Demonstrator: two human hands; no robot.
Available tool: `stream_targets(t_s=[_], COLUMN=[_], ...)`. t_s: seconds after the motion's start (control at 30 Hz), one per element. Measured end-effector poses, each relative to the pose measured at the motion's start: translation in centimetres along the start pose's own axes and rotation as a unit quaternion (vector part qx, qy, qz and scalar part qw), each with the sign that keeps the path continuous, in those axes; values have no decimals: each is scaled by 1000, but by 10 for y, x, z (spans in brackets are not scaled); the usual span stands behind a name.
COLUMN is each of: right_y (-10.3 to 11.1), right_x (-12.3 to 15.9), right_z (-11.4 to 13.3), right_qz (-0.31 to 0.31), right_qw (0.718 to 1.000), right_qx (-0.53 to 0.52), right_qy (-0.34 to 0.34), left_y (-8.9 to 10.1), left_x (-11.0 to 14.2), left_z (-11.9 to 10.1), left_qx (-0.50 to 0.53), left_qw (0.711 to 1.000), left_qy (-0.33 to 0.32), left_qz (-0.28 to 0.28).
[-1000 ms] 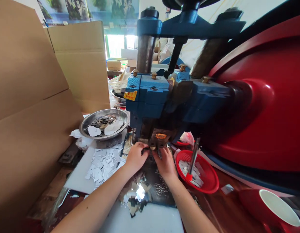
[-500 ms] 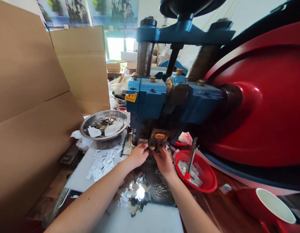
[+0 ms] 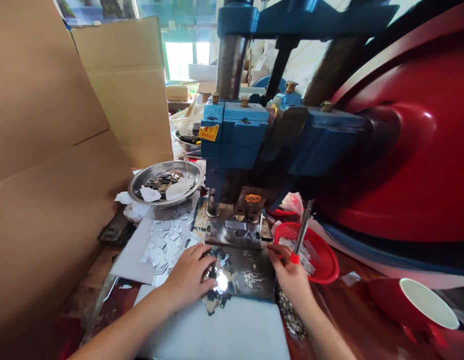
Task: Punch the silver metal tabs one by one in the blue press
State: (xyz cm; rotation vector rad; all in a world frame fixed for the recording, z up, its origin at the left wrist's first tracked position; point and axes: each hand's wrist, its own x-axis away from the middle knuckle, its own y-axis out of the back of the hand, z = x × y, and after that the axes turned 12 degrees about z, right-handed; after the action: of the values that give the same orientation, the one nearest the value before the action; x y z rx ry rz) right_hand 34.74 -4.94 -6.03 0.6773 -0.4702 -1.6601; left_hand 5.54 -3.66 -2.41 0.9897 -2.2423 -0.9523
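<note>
Before the press (image 3: 235, 145), with the left hand (image 3: 190, 272) loosely spread, ungrasping, at the metal pieces (image 3: 219, 281) lying there and the right hand (image 3: 291, 275) half-curled farther right, hold impossible to tell, best separate just one, keeping both hands clear of the press.

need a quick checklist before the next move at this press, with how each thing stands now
1. Hands out from under the press head: ok; left hand and right hand are both in front of it.
2. Loose metal pieces within reach: ok; they lie beside the left hand's fingers.
3. Metal plate free of scraps: not ok; small bits are scattered on it.
4. Red basket upright: ok; it sits beside the right hand.
5. Right hand free of any piece: cannot tell.
6. Metal rod apart from right hand: cannot tell.
</note>
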Motion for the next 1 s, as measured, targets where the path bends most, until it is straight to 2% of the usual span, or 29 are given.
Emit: stream_targets(t_s=[0.2,0.43,0.53,0.7,0.83,1.0], right_y=[-4,-11,-12,-11,-9,-6], right_x=[-4,-8,-6,-12,-20,-10], right_z=[4,10,6,7,8,0], right_qz=[8,30,33,21,24,34], right_qw=[989,950,944,951,945,934], right_qx=[137,286,304,286,308,335], right_qy=[60,122,124,118,111,122], left_y=[-9,-18,-16,-14,-18,-19], left_x=[1,11,14,14,13,14], left_z=[-7,-7,-10,-17,-15,-13], left_qx=[-16,23,78,128,123,110], left_qw=[999,998,995,988,985,984], left_qy=[-19,-54,-54,-30,-25,-35], left_qz=[-32,-14,-30,-76,-120,-139])
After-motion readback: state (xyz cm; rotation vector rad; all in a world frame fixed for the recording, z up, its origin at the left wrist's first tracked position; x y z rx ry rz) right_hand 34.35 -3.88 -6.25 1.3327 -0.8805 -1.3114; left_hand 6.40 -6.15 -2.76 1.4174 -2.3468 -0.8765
